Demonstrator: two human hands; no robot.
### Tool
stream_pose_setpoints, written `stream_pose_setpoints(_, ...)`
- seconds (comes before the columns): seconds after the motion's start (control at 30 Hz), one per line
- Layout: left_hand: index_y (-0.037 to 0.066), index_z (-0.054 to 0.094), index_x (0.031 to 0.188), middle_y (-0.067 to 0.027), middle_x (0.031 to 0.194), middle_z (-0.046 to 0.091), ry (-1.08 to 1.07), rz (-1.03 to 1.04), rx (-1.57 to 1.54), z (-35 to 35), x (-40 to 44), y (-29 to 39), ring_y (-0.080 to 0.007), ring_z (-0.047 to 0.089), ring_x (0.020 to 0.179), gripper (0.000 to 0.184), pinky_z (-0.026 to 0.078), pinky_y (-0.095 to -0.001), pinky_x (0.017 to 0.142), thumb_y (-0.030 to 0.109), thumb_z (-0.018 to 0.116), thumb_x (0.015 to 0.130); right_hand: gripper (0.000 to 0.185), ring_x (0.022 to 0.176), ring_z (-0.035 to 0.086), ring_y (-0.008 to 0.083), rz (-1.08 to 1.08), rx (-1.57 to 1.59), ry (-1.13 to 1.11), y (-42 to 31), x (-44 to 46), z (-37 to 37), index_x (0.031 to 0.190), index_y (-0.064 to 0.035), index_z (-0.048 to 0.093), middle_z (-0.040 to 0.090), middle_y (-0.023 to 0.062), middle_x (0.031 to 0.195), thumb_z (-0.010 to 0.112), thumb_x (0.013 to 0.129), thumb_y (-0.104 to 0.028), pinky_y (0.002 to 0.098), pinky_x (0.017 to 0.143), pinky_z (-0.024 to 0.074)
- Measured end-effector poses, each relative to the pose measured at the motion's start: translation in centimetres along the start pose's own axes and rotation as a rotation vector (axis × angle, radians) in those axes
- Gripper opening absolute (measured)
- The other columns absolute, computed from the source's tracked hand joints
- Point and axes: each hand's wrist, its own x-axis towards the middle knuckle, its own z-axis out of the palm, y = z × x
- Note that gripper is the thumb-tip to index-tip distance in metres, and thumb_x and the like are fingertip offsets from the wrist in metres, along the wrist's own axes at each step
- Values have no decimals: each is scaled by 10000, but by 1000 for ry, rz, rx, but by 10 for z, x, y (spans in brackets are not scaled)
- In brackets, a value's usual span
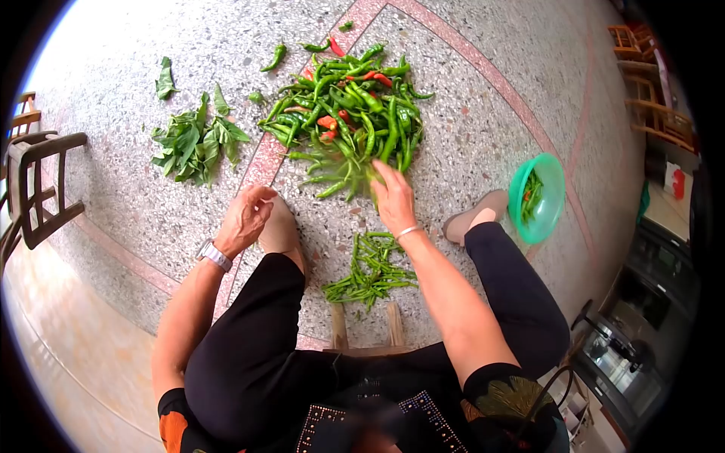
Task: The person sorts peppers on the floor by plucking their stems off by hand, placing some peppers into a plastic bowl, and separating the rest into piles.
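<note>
A large pile of green peppers with a few red ones (351,106) lies on the speckled floor. My right hand (393,198), a band on its wrist, is at the pile's near edge with fingers stretched out; the peppers beside its fingertips are blurred. Above my left shoe, my left hand (245,219), with a watch, has its fingers curled and pinched; anything between them is hidden. Green leaves (198,141) are heaped left of the pile. Thin green stems (370,270) lie between my feet. A green plastic bowl (555,198) at the right contains peppers.
At the left edge is a wooden stool (36,177). Two wooden legs (395,323) of a seat show beneath me. Wooden chairs (664,124) and a dark cabinet (653,264) line the right side. A single pepper (275,57) and a loose leaf (165,78) lie apart from the heaps.
</note>
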Motion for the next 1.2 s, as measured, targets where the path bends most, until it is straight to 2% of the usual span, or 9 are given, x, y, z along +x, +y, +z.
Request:
stream_pose_setpoints(0.1,0,662,1074,-149,1008,657,-68,7,-43,18,-11,-7,-282,658,895,248,525,-361,820,100,541,882,448,714,676,204,747,437,-309,0,-44,-21,1362,-101,515,646,159,1174,610,924,-95,336,602,551)
stream_pose_setpoints(0.13,0,663,1069,-159,985,667,-78,1,-46,22,-15,-7,-291,656,873,255,522,-368,809,87,532,867,473,547,614,135,801,485,-262,0,-51,-29,1388,-104,494,648,144,1181,617,931,-116,287,509,517)
stream_pose_setpoints(0.27,-12,656,1069,-173,986,698,-98,-15,-100,31,-22,-14,-293,668,874,269,524,-373,810,75,511,859,381,462,578,152,794,306,-181,20,-50,-66,1306,-62,539,679,112,811,591,961,-213,313,440,464)
stream_pose_setpoints(0.37,-19,653,1061,-166,994,701,-77,-54,-187,38,-22,-15,-278,675,904,258,526,-360,820,92,517,872,390,476,580,135,649,226,-65,70,-45,-78,1305,-15,513,685,110,836,563,977,-220,301,430,454)
stream_pose_setpoints(0.47,-18,644,1084,-168,998,700,-147,-45,-138,38,-22,-2,-270,673,902,260,524,-352,818,107,531,886,377,474,528,97,788,512,-94,35,-21,-109,1276,18,512,672,93,865,510,1014,-253,234,413,403)
stream_pose_setpoints(0.57,-16,637,1102,-164,998,696,-234,-56,-89,39,-24,12,-260,668,894,259,521,-347,815,119,543,901,350,511,577,100,801,575,-182,47,-23,-117,1273,-12,502,707,101,881,499,1009,-243,261,485,466)
stream_pose_setpoints(0.7,-15,636,1108,-144,975,675,-292,-38,-136,50,-32,2,-239,653,893,247,517,-336,816,117,554,915,253,664,599,117,709,286,-187,74,-37,-120,1094,-29,539,708,80,854,511,990,-258,260,514,485)
stream_pose_setpoints(0.87,-17,635,1102,-129,965,654,-381,-1,-78,52,-34,9,-222,642,902,237,514,-327,834,102,566,909,254,740,584,144,1068,764,-30,90,-64,-98,1098,-65,466,518,46,826,603,885,-59,338,602,556)
stream_pose_setpoints(1.2,0,621,1138,-113,989,683,-349,-18,-79,50,-33,9,-205,649,927,234,506,-321,852,115,565,941,265,490,543,158,1115,225,-25,84,-60,-26,906,38,601,605,96,686,743,792,-154,301,409,466)
